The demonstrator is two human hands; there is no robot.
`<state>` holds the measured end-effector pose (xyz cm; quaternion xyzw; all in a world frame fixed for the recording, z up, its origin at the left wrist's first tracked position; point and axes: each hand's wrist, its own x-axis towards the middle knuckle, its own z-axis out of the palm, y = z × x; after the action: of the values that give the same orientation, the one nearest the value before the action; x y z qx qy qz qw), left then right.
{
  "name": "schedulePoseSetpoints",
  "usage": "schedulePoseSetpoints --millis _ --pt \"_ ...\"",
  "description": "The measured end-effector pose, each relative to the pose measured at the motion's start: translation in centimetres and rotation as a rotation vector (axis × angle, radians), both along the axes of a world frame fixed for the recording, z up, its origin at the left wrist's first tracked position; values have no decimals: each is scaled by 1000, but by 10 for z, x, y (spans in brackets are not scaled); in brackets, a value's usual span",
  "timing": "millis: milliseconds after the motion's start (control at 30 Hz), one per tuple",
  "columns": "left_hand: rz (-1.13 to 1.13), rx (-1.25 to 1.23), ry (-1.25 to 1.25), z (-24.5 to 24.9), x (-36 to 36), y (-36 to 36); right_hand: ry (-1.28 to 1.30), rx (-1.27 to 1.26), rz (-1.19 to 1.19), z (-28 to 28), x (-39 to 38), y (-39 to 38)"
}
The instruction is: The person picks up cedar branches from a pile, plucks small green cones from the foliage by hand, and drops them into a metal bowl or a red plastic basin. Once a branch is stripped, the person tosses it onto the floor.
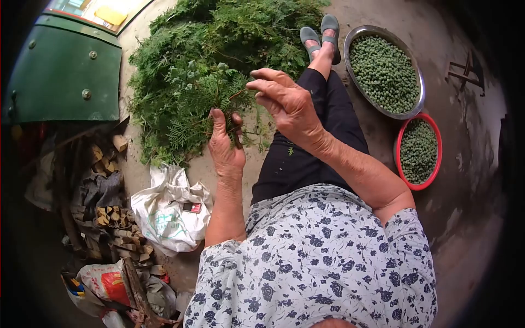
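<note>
My left hand (227,142) is closed around the lower stems of a leafy green branch (205,95), which carries pale green cones near its top. My right hand (287,104) is raised just to the right of it, its fingers bent and close together beside a thin brown twig of the branch. Whether anything sits between those fingertips is too small to tell. Behind the branch, a large heap of green foliage (164,60) lies on the floor.
A metal basin (421,98) of green cones is at the upper right, a red-rimmed basin (438,158) of them below it. A white sack (169,218), cut firewood (115,218) and a green metal panel (65,76) are on the left. Outstretched legs (322,131) lie between heap and basins.
</note>
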<state>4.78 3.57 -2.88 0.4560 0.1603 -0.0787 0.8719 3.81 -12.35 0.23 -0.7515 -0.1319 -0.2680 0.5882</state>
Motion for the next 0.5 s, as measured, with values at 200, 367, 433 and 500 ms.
schedulePoseSetpoints --millis 200,367,433,500 --pt "8 -124 13 -17 -11 -7 173 -243 15 -11 0 21" --pt "-40 -219 -15 -18 -17 -9 225 -97 -15 -18 -5 25" --pt "-41 -187 34 -19 -21 -16 412 -5 -54 -15 -5 25" --pt "-64 -173 50 -20 -22 -19 416 37 -80 -16 -4 28"
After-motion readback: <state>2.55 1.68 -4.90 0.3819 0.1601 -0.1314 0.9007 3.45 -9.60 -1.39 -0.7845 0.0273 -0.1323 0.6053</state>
